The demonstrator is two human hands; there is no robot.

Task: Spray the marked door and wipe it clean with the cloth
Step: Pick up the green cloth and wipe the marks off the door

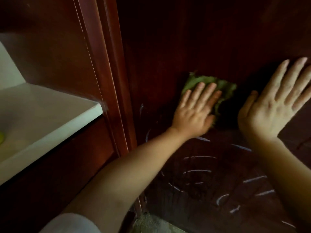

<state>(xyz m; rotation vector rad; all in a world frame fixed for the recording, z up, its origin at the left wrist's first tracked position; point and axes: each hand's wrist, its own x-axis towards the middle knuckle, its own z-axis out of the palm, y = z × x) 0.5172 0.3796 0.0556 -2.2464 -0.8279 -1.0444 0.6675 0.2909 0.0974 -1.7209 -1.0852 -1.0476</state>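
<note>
A dark red-brown wooden door (210, 39) fills the right of the view. White chalk marks (198, 172) curve across its lower part. My left hand (195, 110) lies flat on a crumpled green cloth (223, 88), pressing it against the door above the marks. My right hand (276, 101) rests flat on the door to the right of the cloth, fingers spread, holding nothing. No spray bottle is in view.
The door frame (107, 68) runs down the middle left. A white ledge (55, 113) juts out at the left, with a small yellow-green thing (1, 137) at its edge. Speckled floor (151, 222) shows at the bottom.
</note>
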